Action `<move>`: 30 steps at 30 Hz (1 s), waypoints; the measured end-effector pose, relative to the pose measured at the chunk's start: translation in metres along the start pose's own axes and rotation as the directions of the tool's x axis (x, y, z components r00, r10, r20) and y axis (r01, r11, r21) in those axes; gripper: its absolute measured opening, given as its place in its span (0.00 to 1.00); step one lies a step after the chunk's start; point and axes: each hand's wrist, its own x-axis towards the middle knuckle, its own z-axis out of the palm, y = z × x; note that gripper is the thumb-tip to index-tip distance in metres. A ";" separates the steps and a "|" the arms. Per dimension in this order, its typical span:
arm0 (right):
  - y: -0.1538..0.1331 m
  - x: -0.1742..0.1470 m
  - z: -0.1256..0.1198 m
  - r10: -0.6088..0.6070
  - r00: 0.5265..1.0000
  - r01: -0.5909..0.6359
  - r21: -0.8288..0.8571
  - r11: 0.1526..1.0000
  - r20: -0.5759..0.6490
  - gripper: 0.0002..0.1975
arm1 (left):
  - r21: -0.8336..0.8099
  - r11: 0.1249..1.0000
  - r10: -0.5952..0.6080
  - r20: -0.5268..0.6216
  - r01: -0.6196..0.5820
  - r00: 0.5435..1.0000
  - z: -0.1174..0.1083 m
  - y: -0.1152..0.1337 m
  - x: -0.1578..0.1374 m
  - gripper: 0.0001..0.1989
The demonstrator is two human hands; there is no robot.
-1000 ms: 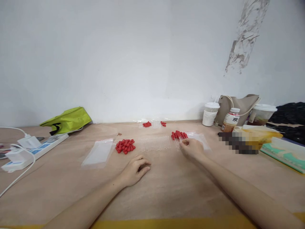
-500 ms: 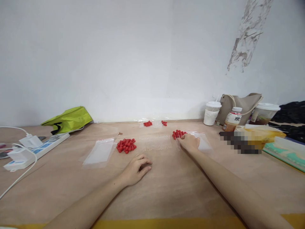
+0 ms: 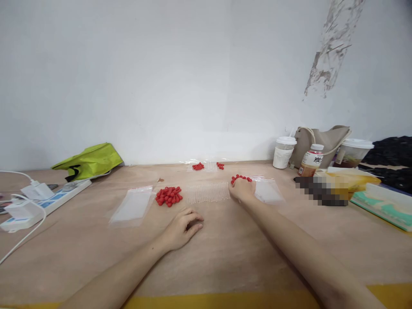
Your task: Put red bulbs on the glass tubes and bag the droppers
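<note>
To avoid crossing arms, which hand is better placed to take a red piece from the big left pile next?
Probably your left hand: it lies nearer the big left pile, fingers apparently empty, while your right hand is at the red pieces farther right.

The bench (image 3: 238, 262) is evenly lit and softly shadowed beside the right forearm (image 3: 289, 236); rightward, one patch (image 3: 322, 192) is pixelated.
</note>
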 end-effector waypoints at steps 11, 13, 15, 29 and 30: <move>-0.021 0.016 0.000 0.053 0.981 -0.047 -0.034 0.998 0.189 0.08 | 0.009 1.000 0.009 -0.001 -0.009 1.000 0.000 -0.001 -0.001 0.08; -0.022 0.012 -0.004 0.025 0.981 -0.021 -0.025 0.999 0.192 0.07 | 0.004 1.000 0.013 -0.006 -0.013 1.000 0.001 -0.001 -0.001 0.08; -0.019 0.003 -0.011 -0.022 0.984 0.023 -0.003 1.000 0.176 0.07 | 0.000 1.000 0.016 -0.011 -0.016 1.000 0.002 0.000 -0.002 0.08; 0.060 -0.094 -0.008 -0.576 0.748 0.662 0.311 0.682 -0.330 0.10 | 0.464 0.736 -0.253 -0.487 0.493 0.836 -0.053 -0.039 0.011 0.09; 0.062 -0.093 -0.007 -0.567 0.748 0.661 0.315 0.681 -0.345 0.11 | 0.488 0.711 -0.270 -0.475 0.506 0.837 -0.056 -0.042 0.012 0.11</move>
